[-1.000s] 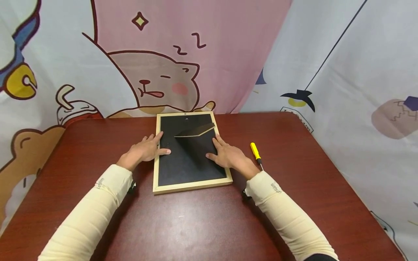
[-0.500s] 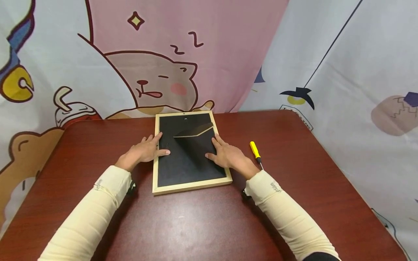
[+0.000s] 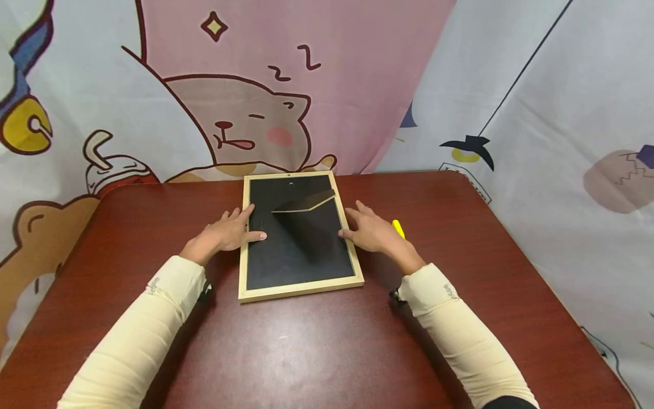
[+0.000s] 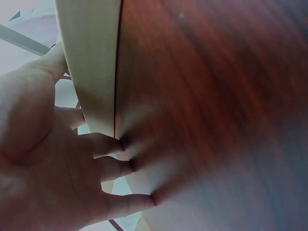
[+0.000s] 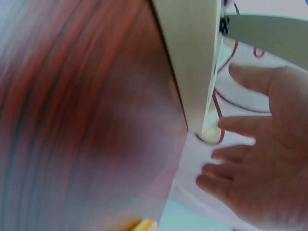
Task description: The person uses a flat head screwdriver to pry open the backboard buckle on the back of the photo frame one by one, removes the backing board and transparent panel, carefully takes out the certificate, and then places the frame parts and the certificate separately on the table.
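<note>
A picture frame with a light wooden border lies face down on the table, its black backing upward. From the backing rises a hinged stand leg. At the left border is my left hand, thumb over the backing and fingers spread. In the left wrist view, several straight fingertips touch the tabletop beside the wooden side. My right hand is by the right border, fingers extended and holding nothing; the right wrist view has its fingers apart from the frame's side.
Right of the frame lies a screwdriver with a yellow handle, partly hidden by the right forearm. A reddish-brown table carries everything. Behind it hangs a printed curtain, close to the frame's far end.
My right hand has drawn back to the right, off the backing, and now covers most of the screwdriver. The left hand and the picture frame have stayed in place.
</note>
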Tool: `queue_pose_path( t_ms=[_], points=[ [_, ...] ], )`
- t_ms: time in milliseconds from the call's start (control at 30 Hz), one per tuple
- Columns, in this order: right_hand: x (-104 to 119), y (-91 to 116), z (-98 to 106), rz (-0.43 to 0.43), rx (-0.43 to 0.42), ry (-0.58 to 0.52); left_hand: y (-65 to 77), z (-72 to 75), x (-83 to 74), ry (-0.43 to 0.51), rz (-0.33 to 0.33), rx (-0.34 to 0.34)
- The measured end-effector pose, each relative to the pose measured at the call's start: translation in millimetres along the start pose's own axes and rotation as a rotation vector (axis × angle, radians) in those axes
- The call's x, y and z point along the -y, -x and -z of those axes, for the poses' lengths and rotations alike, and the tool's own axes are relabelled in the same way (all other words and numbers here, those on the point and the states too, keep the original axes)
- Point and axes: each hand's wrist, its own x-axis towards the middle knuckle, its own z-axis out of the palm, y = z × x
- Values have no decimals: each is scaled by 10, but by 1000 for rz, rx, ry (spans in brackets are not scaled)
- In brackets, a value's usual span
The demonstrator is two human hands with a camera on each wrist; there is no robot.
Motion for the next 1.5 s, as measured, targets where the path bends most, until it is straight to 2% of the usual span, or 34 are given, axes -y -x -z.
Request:
queue_pose_path(
  t_ms=[133,233,367,500,867,1333,1500],
  points=[
    [-195,108,137,-132,-113,43,-4,36,-25,-5,-5,-7],
    [-350,188,195,-210,-116,55,-12,53,-41,-15,-8,-16],
    [-515,271,182,-247,-69,48,-11,55,-55,-32,-5,-19],
    [-608,313,115,-253,-38,60,-7,46,-52,-38,-2,-17],
    [-651,318,23,-259,-43,89,3,36,-40,-21,0,-16],
    [-628,329,10,-241,-154,134,18,-10,-6,-16,-3,-22],
    [-625,321,3,-233,-169,142,18,-23,15,-10,-7,-31]
  ],
)
